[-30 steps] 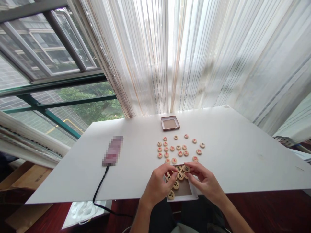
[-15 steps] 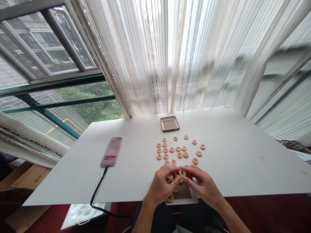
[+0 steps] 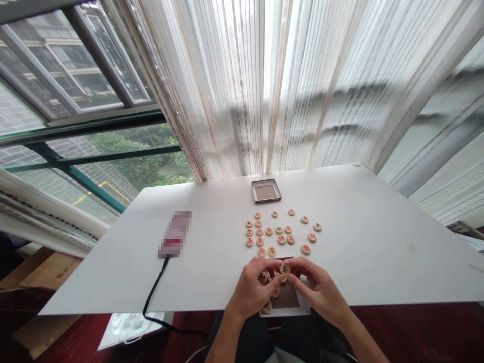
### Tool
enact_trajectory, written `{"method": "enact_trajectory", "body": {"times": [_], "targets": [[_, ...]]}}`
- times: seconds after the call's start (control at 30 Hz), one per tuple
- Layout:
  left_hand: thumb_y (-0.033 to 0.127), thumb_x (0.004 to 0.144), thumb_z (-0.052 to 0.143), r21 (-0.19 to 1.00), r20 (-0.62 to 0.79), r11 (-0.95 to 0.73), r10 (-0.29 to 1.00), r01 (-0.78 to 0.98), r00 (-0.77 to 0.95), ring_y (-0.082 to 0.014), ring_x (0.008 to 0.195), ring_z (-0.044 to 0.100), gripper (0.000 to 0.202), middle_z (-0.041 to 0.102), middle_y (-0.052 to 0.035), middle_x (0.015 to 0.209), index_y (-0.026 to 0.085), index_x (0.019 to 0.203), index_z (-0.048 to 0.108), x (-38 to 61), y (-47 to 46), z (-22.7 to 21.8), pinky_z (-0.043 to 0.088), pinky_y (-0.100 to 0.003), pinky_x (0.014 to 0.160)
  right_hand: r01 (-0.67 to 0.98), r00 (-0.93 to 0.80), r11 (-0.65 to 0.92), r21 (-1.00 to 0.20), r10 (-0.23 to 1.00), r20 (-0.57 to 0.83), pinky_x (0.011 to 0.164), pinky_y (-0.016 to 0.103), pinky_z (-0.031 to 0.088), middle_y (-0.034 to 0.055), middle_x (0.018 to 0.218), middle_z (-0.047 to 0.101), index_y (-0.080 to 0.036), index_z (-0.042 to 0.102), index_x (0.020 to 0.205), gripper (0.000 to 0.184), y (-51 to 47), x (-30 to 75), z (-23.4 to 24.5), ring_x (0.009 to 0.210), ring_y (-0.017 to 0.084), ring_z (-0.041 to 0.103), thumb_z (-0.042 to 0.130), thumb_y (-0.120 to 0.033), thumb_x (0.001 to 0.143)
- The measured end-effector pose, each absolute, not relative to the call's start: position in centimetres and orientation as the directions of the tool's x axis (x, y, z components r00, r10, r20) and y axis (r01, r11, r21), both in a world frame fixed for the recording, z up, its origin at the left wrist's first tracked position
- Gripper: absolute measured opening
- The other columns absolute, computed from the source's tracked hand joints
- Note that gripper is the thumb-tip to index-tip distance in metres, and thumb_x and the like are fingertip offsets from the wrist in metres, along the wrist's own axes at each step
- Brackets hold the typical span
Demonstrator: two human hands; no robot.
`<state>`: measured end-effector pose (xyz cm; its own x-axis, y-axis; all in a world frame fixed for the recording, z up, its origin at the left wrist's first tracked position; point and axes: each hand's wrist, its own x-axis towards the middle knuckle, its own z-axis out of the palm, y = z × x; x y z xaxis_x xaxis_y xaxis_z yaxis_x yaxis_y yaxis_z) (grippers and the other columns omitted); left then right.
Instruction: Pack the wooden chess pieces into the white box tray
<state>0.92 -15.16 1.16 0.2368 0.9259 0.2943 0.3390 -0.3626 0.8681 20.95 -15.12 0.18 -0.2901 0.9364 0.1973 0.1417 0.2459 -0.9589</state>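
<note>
My left hand and my right hand meet over a shallow white box at the table's near edge. Together their fingertips pinch a round wooden chess piece with a black character, held just above the box. More black-marked pieces lie inside the box, partly hidden by my left fingers. Beyond the hands, several loose wooden pieces with red characters are spread over the white table.
A small brown box lid lies at the far middle of the table. A blurred phone with a black cable rests at the left. Striped curtains hang behind the table, a window is at the left.
My hands have come together and lifted one black-marked piece out of the box; a second ago they rested apart on the pieces inside it. The curtain has swung.
</note>
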Motion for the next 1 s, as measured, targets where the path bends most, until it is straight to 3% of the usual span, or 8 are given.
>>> {"method": "enact_trajectory", "body": {"times": [0.27,0.5,0.77,0.87,1.0], "targets": [[0.024,0.088,0.068,0.803,0.423,-0.466,0.885,0.372,0.195,-0.0222,0.096,0.065,0.012,0.07,-0.0064,0.097,0.023,0.1,0.071,-0.1,-15.5,1.5,0.054,-0.037,0.09,0.014,-0.25,0.181,-0.983,0.953,0.172,0.086,0.034,0.06,0.008,0.108,0.072,-0.022,0.068,0.112,0.027,-14.7,21.2,-0.6,0.094,0.022,0.07,0.068,-0.038,0.09],[0.022,0.094,0.059,0.741,0.431,-0.445,0.89,0.503,0.153,-0.023,0.1,0.063,0.012,0.067,-0.0075,0.102,0.022,0.101,0.069,-2.9,-15.5,1.2,0.054,-0.04,0.091,-0.125,-0.19,0.069,-0.99,0.977,0.092,0.09,0.039,0.061,0.0083,0.105,0.074,-0.022,0.067,0.11,0.032,-14.3,21.2,-1.2,0.097,0.025,0.074,0.074,-0.041,0.086],[0.022,0.094,0.059,0.689,0.369,-0.414,0.907,0.595,0.203,-0.0237,0.105,0.062,0.013,0.064,-0.0076,0.109,0.023,0.101,0.069,-3.0,-15.6,0.8,0.053,-0.041,0.094,-0.113,-0.15,0.146,-0.983,0.975,0.162,0.09,0.039,0.062,0.0057,0.101,0.072,-0.024,0.068,0.117,0.032,-14.0,21.4,-1.3,0.094,0.022,0.074,0.07,-0.041,0.089],[0.022,0.093,0.059,0.688,0.369,-0.411,0.908,0.598,0.199,-0.0237,0.105,0.062,0.013,0.064,-0.0076,0.11,0.024,0.101,0.07,-2.8,-15.7,0.8,0.054,-0.04,0.094,-0.077,-0.126,0.176,-0.981,0.975,0.185,0.088,0.038,0.063,0.0065,0.108,0.07,-0.023,0.072,0.109,0.03,-13.9,21.3,-1.2,0.092,0.021,0.074,0.072,-0.044,0.087],[0.021,0.093,0.059,0.678,0.379,-0.421,0.903,0.602,0.205,-0.0241,0.106,0.063,0.014,0.064,-0.0082,0.111,0.024,0.101,0.07,-2.8,-15.8,0.9,0.054,-0.041,0.094,-0.074,-0.138,0.127,-0.989,0.981,0.136,0.091,0.039,0.061,0.0073,0.1,0.074,-0.023,0.069,0.117,0.039,-13.9,21.3,-1.3,0.092,0.024,0.075,0.072,-0.046,0.086]]}}
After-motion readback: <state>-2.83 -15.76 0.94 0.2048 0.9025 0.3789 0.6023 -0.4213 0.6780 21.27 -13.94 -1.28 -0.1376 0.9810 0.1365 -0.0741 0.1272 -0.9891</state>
